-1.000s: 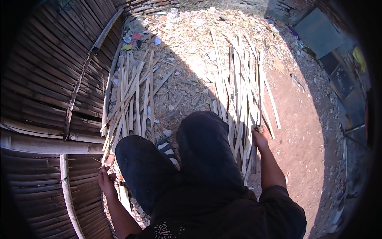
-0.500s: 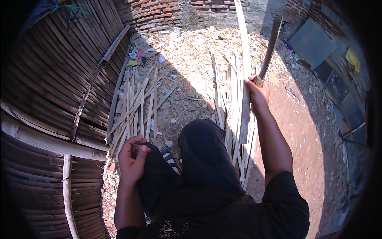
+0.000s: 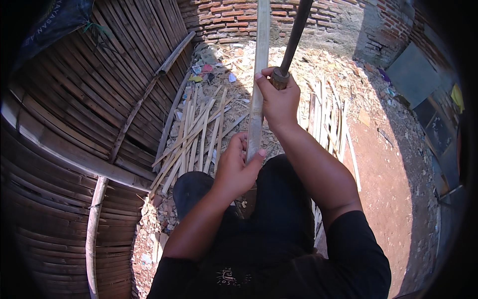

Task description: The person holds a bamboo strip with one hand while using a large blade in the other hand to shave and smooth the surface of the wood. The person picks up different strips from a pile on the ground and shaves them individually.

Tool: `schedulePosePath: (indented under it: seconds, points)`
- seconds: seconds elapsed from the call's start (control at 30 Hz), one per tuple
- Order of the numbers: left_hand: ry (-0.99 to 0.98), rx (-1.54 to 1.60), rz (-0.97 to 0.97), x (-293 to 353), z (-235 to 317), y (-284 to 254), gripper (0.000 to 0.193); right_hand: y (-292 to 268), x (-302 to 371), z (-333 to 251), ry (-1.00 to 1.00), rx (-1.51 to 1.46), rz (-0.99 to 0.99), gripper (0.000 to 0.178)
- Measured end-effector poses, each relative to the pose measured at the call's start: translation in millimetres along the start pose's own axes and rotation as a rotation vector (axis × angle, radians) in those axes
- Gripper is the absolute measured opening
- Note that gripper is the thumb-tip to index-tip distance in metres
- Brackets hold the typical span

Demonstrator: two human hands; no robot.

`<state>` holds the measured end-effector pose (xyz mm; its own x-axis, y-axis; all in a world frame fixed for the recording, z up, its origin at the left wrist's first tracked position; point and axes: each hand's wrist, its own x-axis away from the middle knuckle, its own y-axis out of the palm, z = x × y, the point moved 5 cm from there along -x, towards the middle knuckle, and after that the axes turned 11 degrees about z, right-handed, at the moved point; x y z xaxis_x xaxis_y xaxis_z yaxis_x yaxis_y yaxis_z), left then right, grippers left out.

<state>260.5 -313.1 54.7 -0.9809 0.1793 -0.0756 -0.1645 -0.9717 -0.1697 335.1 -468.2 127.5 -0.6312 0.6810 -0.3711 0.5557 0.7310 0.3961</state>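
A long, pale split bamboo strip (image 3: 262,40) stands in front of me, running from between my knees up past the top of the picture. My left hand (image 3: 233,167) is closed around its lower end, thumb on the near side. Higher up, my right hand (image 3: 283,103) grips the wooden handle of a machete (image 3: 297,35) whose dark blade points up and away. The thumb and forefinger of that same hand also press on the strip. The blade lies just right of the strip, apart from it, and its tip is out of view.
Thin bamboo strips (image 3: 199,134) lie in a loose pile at the left, with another bundle (image 3: 328,117) at the right. A bamboo slat wall (image 3: 74,114) closes the left side. Beyond the rubble stands a brick wall (image 3: 229,20). Grey panels (image 3: 413,74) lean at the far right.
My right hand has brought the machete and bamboo strip leftward, in front of me. My left hand, free before, has moved right and taken hold of the strip's lower end.
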Motion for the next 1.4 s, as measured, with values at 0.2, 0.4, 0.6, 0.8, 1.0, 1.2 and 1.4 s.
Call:
schedulePosePath:
  seconds: [0.2, 0.4, 0.6, 0.8, 1.0, 1.2, 1.4]
  points:
    - [0.290, -0.141, 0.428, 12, -24, -37, 0.042, 42, 39, 19, 0.047, 0.017, -0.159, 0.015]
    - [0.021, -0.267, 0.491, 47, -74, -115, 0.044, 31, 40, 48, -0.114, 0.193, -0.569, 0.030]
    - [0.061, -0.515, 0.586, 77, -123, -151, 0.042, 9, 57, 76, -0.319, 0.816, -0.992, 0.031]
    - [0.059, -0.521, 0.598, 80, -127, -149, 0.034, 21, 96, 89, -0.475, 0.931, -1.236, 0.036]
    - [0.031, -0.544, 0.589, 83, -127, -145, 0.031, 13, 71, 97, -0.428, 0.925, -1.035, 0.032]
    - [0.033, -0.597, 0.594, 81, -125, -143, 0.031, 19, 95, 101, -0.525, 0.998, -1.211, 0.034]
    - [0.037, -0.612, 0.593, 79, -121, -141, 0.031, 22, 92, 116, -0.451, 0.907, -1.244, 0.035]
